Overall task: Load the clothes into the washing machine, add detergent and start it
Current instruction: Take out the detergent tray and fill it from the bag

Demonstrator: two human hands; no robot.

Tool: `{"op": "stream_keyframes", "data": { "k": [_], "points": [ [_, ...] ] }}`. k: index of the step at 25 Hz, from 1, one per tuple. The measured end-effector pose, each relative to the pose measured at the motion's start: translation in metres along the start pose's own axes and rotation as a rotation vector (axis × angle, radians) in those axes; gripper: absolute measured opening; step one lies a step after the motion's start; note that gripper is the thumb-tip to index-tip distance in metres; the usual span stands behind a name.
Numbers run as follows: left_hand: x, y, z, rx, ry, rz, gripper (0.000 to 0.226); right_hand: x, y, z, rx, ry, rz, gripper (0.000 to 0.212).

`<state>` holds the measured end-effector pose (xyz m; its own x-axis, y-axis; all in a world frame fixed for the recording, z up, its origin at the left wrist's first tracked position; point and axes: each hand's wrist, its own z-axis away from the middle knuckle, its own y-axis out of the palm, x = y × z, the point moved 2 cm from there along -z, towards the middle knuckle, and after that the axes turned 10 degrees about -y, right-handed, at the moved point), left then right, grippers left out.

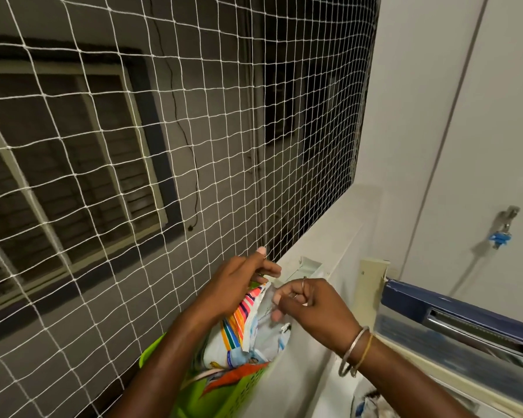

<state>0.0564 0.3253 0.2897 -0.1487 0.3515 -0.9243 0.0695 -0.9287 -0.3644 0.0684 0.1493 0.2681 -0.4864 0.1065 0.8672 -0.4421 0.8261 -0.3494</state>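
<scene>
Both hands, left (239, 285) and right (311, 309), pinch the detergent packet (248, 336) top, standing in the green basket (230, 390) at 6 o'clock.

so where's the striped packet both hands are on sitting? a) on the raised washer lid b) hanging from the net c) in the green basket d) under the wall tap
c: the striped packet, gripped by the left hand and right hand, stands in the green basket.
</scene>
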Motion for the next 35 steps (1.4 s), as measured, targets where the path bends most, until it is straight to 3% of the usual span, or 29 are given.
{"op": "stream_keyframes", "data": {
  "k": [9,26,35],
  "points": [
    [-0.014,0.008,-0.010,0.030,0.028,0.031,0.056,0.012,-0.034,0.005,-0.058,0.019,0.069,0.016],
    [-0.027,0.018,-0.030,0.057,0.020,0.014,0.058,0.009,-0.059,0.004,-0.137,0.100,-0.037,0.012],
    [-0.016,0.022,-0.084,0.232,-0.205,-0.051,0.058,0.007,-0.098,-0.013,-0.237,0.102,-0.044,0.015]
  ]
}}
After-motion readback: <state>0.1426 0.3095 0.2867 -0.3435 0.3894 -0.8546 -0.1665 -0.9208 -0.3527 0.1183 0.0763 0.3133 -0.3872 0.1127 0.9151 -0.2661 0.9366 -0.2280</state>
